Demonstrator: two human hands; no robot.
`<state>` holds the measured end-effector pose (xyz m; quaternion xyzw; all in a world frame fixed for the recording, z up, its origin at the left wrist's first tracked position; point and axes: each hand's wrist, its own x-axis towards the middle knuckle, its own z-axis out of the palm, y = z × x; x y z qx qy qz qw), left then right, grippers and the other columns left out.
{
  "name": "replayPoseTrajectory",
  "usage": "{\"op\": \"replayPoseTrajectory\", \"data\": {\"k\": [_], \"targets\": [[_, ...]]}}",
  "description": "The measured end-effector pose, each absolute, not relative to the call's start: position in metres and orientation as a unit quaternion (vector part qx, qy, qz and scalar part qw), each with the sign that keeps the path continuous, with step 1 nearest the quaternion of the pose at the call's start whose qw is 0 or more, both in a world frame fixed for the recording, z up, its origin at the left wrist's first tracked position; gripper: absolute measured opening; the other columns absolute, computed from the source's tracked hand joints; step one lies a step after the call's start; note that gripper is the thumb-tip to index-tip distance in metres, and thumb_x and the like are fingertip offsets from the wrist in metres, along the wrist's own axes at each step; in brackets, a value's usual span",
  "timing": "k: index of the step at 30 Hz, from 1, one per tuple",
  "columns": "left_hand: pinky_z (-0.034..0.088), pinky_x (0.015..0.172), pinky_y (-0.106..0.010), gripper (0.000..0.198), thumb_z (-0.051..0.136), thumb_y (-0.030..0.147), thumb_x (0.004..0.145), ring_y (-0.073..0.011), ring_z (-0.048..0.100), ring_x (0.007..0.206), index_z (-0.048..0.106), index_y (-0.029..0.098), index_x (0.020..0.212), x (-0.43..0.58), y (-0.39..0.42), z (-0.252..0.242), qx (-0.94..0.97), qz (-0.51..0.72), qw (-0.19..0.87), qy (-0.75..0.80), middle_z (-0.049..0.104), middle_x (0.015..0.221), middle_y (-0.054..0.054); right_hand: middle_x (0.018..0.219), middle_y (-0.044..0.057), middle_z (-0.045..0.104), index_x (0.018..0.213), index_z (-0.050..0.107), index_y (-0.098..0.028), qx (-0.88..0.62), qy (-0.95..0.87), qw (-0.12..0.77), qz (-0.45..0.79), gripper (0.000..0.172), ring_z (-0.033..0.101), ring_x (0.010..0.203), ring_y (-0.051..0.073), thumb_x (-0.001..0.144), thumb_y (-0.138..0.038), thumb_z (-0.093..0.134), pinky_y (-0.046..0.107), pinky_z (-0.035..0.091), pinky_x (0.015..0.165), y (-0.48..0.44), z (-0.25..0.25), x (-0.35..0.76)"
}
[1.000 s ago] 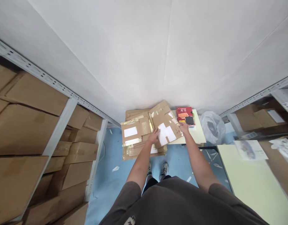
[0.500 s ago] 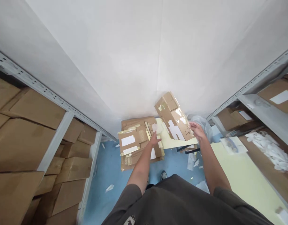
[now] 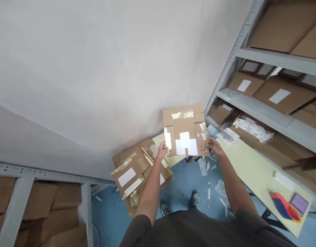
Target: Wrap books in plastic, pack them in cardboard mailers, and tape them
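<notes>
A flattened cardboard box (image 3: 185, 124) with white labels and strips of yellowish tape is held up in front of me, close to the wall. My left hand (image 3: 162, 150) grips its lower left edge, fingers closed on the cardboard. At the lower right corner, my right hand (image 3: 214, 144) is also closed on it. To the left of my left hand lies a stack of flattened boxes (image 3: 137, 168), taped and labelled. Part of a pale yellow table (image 3: 173, 160) shows beneath the held box.
Shelves of cardboard boxes stand on the right (image 3: 271, 91) and lower left (image 3: 55, 206). A long pale yellow table (image 3: 256, 171) bears a paper sheet (image 3: 228, 136) and a red and blue tape dispenser (image 3: 285, 206). Paper scraps (image 3: 203, 167) litter the blue floor.
My left hand has moved from the stack to the flattened box and now grips it. The box is turned upright and squarer to me. My view has swung to the right.
</notes>
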<state>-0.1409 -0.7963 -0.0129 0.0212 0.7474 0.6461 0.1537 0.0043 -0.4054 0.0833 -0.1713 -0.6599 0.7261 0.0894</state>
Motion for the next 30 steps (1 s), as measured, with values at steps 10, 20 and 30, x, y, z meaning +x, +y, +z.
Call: {"op": "replayPoseTrajectory", "data": {"k": [10, 20, 30], "targets": [[0.058, 0.075, -0.029, 0.063, 0.082, 0.034, 0.076, -0.0195, 0.071, 0.092, 0.06, 0.025, 0.135, -0.128, -0.616, 0.033, 0.097, 0.643, 0.262, 0.713, 0.069, 0.104, -0.004, 0.104, 0.004, 0.078, 0.122, 0.069, -0.03, -0.223, -0.621, 0.102, 0.745, 0.069, 0.072, 0.094, 0.027, 0.057, -0.024, 0.09, 0.038, 0.058, 0.079, -0.235, 0.088, 0.098], [0.059, 0.072, -0.028, 0.064, 0.086, 0.026, 0.069, -0.0186, 0.072, 0.084, 0.061, 0.025, 0.128, -0.087, -0.388, 0.036, 0.154, 0.59, 0.382, 0.694, 0.067, 0.094, 0.0, 0.091, -0.003, 0.07, 0.117, 0.066, -0.032, -0.339, -0.556, 0.225, 0.725, 0.062, 0.066, 0.083, 0.02, 0.058, -0.027, 0.083, 0.033, 0.055, 0.074, -0.108, 0.071, 0.249], [0.057, 0.065, -0.025, 0.066, 0.087, 0.027, 0.067, -0.0162, 0.072, 0.076, 0.062, 0.024, 0.128, -0.112, -0.288, -0.001, 0.229, 0.499, 0.487, 0.679, 0.067, 0.092, 0.002, 0.092, -0.002, 0.07, 0.113, 0.064, -0.031, -0.445, -0.482, 0.262, 0.708, 0.06, 0.069, 0.083, 0.021, 0.056, -0.024, 0.078, 0.036, 0.056, 0.076, -0.09, 0.024, 0.289]]}}
